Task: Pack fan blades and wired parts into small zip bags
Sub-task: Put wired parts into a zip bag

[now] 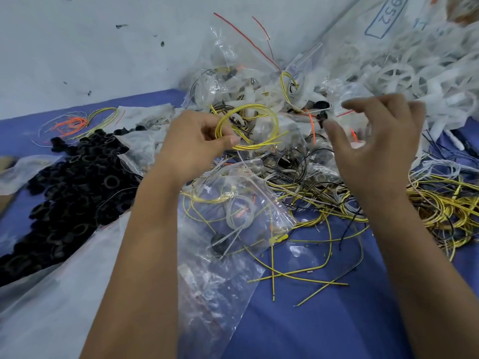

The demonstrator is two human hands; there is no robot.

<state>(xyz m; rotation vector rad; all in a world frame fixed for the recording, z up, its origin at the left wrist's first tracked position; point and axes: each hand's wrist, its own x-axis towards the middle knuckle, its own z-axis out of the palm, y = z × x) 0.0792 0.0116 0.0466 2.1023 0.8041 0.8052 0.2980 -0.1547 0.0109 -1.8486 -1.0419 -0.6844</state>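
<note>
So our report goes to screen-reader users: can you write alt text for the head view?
A person's left hand pinches a coiled yellow wire above a heap of wires and zip bags on a blue table; the right hand hovers open. Black rings lie left.

small-parts packing workbench: wire heaps (438, 203), zip bags (228, 216), black rings (77, 182).

The right hand (375, 141) is motion-blurred, its grip unclear. The white fan blades (427, 73) and black rings (64, 203) run off the worktop's (337, 320) visible edges.
</note>
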